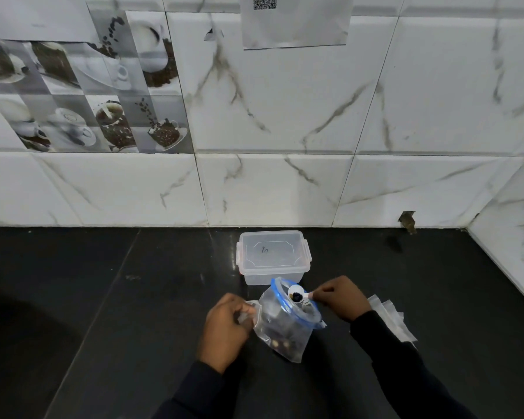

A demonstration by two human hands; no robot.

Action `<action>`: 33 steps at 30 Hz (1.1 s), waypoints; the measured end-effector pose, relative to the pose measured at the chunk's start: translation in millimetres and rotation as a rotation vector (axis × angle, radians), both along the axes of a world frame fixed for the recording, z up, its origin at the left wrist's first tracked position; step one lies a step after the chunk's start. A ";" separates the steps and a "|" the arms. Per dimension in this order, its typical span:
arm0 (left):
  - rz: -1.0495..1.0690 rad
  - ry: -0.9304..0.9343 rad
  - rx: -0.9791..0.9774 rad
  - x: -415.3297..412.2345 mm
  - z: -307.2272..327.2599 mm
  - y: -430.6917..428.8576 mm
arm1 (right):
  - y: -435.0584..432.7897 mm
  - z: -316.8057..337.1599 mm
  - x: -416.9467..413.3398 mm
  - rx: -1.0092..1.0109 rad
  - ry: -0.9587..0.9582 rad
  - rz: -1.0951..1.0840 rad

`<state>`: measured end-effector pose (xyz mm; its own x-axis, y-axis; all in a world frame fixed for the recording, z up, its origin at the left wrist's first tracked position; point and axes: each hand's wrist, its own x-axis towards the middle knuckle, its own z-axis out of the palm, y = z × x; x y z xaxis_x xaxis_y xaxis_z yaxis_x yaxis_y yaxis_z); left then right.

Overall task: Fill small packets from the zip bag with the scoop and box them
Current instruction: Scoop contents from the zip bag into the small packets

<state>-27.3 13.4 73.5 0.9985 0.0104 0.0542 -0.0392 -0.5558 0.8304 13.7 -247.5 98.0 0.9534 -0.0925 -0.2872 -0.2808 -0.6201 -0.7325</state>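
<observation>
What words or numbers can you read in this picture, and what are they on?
QR code on the paper sheet on the wall: a scan pattern, no letters.
Dark scribble on the lid of the clear box: handwriting, too blurred to read.
Zip bag and scoop: no writing shows.

blue-rimmed zip bag (282,325); white scoop (295,291); black counter (103,297).
</observation>
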 end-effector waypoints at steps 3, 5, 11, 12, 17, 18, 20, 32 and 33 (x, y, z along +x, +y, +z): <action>-0.051 -0.018 -0.014 6.4 21.7 -7.1 | -13.6 9.1 -2.8 0.097 -0.014 -0.093; -0.072 0.035 -0.018 12.1 32.3 -12.9 | -19.9 18.5 -4.4 0.180 -0.033 -0.146; -0.166 0.150 0.045 28.3 56.7 -37.8 | -9.5 65.5 -19.3 0.444 -0.141 -0.135; -0.180 0.167 0.045 30.0 60.0 -42.1 | -4.4 73.5 -23.2 0.455 -0.159 -0.128; -0.188 0.253 -0.006 34.3 72.9 -58.9 | 18.7 89.8 -43.0 0.423 -0.251 -0.123; -0.194 0.253 -0.002 34.0 75.6 -60.9 | 23.5 87.8 -46.6 0.393 -0.271 -0.132; -0.201 0.259 -0.009 32.7 80.0 -63.5 | 32.5 79.5 -52.6 0.335 -0.312 -0.159; -0.070 0.311 -0.101 22.5 77.5 -66.2 | 71.0 26.9 -73.2 -0.088 -0.658 -0.208; -0.059 0.313 -0.115 22.0 77.4 -66.4 | 72.7 23.7 -74.9 -0.139 -0.708 -0.165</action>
